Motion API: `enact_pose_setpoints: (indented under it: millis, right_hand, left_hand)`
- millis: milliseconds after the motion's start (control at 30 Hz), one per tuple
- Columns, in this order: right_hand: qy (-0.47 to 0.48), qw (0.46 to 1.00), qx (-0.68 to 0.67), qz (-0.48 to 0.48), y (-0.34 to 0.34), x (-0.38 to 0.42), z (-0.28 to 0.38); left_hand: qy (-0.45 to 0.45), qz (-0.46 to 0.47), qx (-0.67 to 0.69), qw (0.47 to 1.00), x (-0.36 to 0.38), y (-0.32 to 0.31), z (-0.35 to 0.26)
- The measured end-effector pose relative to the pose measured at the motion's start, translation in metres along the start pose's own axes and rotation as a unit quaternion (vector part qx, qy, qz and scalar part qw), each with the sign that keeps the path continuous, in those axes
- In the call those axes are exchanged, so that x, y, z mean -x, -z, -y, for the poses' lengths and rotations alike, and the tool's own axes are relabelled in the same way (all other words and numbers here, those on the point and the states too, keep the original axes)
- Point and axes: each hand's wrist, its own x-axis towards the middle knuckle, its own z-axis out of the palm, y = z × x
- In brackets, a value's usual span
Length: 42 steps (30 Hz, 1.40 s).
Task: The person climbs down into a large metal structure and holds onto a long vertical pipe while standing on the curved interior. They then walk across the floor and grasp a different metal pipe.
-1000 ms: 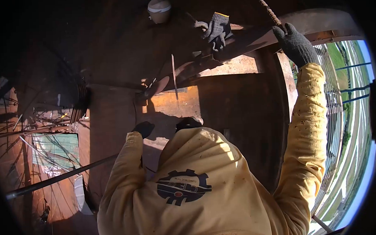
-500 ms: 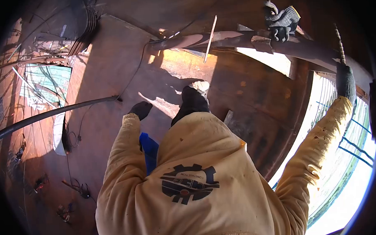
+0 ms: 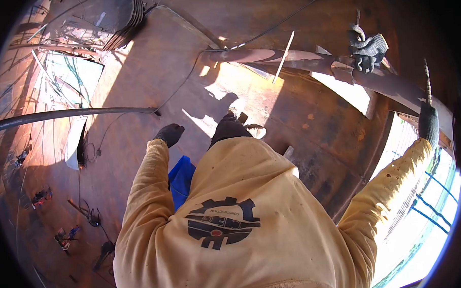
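Note:
My left hand (image 3: 170, 134), in a dark glove, hangs over the rusty metal floor with its fingers curled in; nothing shows in it. A blue cloth-like piece (image 3: 181, 182) is beside that forearm. At the far right, my right hand (image 3: 429, 124), also gloved, wraps round a ribbed rod (image 3: 428, 84) whose upper end sticks out above the fist. Near it runs a thick rusty pipe (image 3: 298, 60). A grey knit glove (image 3: 370, 48) hangs over the pipe by another rod (image 3: 358, 17). My tan jacket (image 3: 252, 194) fills the lower middle.
A dark hose (image 3: 72, 114) crosses the left side, and a thin cable (image 3: 182, 84) runs over the floor. Bent rods and scrap lie at upper left around a pale sheet (image 3: 75, 73). A light stick (image 3: 283, 57) leans by the pipe. Bright openings with blue ropes (image 3: 435, 203) are at right.
My view has shifted, so the floor, pipe and scrap sit farther right in the frame. My right hand stays on the rod. My left hand remains curled beside my body.

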Motion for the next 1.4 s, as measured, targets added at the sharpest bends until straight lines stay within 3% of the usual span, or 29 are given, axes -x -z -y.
enact_pose_setpoints:
  millis: [33, 167, 267, 333, 400, 433, 533, 567, 633, 700, 800, 933, 1067, 1100, 1200, 1233, 1400]
  right_hand:
    - [-0.030, 0.999, -0.030, -0.002, -0.003, -0.001, -0.001]
    - [-0.099, 0.993, -0.054, -0.018, 0.015, 0.008, 0.025]
    - [-0.124, 0.991, -0.041, -0.019, 0.010, 0.012, 0.022]
    - [-0.108, 0.993, -0.030, -0.027, 0.003, 0.010, 0.009]
    - [-0.152, 0.985, -0.072, -0.030, -0.007, 0.008, -0.006]
    - [-0.174, 0.980, -0.093, -0.030, -0.011, 0.010, -0.008]
    - [-0.238, 0.966, -0.101, -0.008, 0.008, 0.015, 0.012]
    - [-0.228, 0.968, -0.089, -0.051, -0.005, 0.019, -0.001]
    - [-0.188, 0.973, 0.136, -0.001, 0.013, 0.024, 0.015]
    - [-0.177, 0.969, 0.173, 0.000, 0.025, 0.020, 0.034]
    - [-0.173, 0.977, 0.122, -0.016, 0.034, 0.007, 0.042]
    - [-0.178, 0.978, 0.102, -0.027, 0.040, 0.006, 0.039]
    - [-0.186, 0.977, 0.103, -0.031, 0.056, 0.002, 0.046]
    - [-0.190, 0.975, 0.105, -0.036, 0.060, 0.006, 0.047]
    - [-0.196, 0.973, 0.111, -0.042, 0.072, -0.005, 0.057]
    - [-0.198, 0.973, 0.114, -0.041, 0.077, -0.009, 0.061]
    - [-0.204, 0.970, 0.123, -0.053, 0.093, -0.030, 0.083]
  left_hand:
    - [0.022, 0.000, 0.006, 1.000, 0.010, 0.006, -0.004]
    - [-0.088, 0.029, -0.128, 0.987, -0.028, -0.040, 0.061]
    - [-0.139, 0.076, -0.208, 0.965, -0.026, -0.006, 0.037]
    - [-0.170, 0.052, -0.209, 0.961, -0.049, 0.004, 0.040]
    - [-0.210, 0.034, -0.239, 0.948, -0.087, 0.012, 0.049]
    - [-0.199, 0.014, -0.216, 0.956, -0.131, -0.004, 0.074]
    - [-0.200, 0.019, -0.182, 0.962, -0.199, 0.017, 0.075]
    - [-0.190, 0.019, -0.191, 0.963, -0.224, 0.026, 0.070]
    - [-0.180, 0.015, -0.150, 0.972, -0.273, 0.053, 0.059]
    - [-0.161, 0.023, -0.118, 0.980, -0.315, 0.073, 0.059]
    - [-0.070, -0.026, -0.025, 0.997, -0.289, 0.149, 0.019]
    - [-0.083, -0.110, 0.103, 0.985, -0.246, 0.191, 0.032]
    - [-0.020, -0.107, 0.062, 0.992, -0.237, 0.168, 0.101]
    - [0.034, -0.099, 0.101, 0.989, -0.226, 0.162, 0.109]
    - [0.007, -0.081, 0.058, 0.995, -0.227, 0.082, 0.188]
    - [0.044, -0.081, 0.115, 0.989, -0.214, 0.059, 0.199]
    - [0.095, 0.036, 0.100, 0.990, -0.160, -0.050, 0.240]
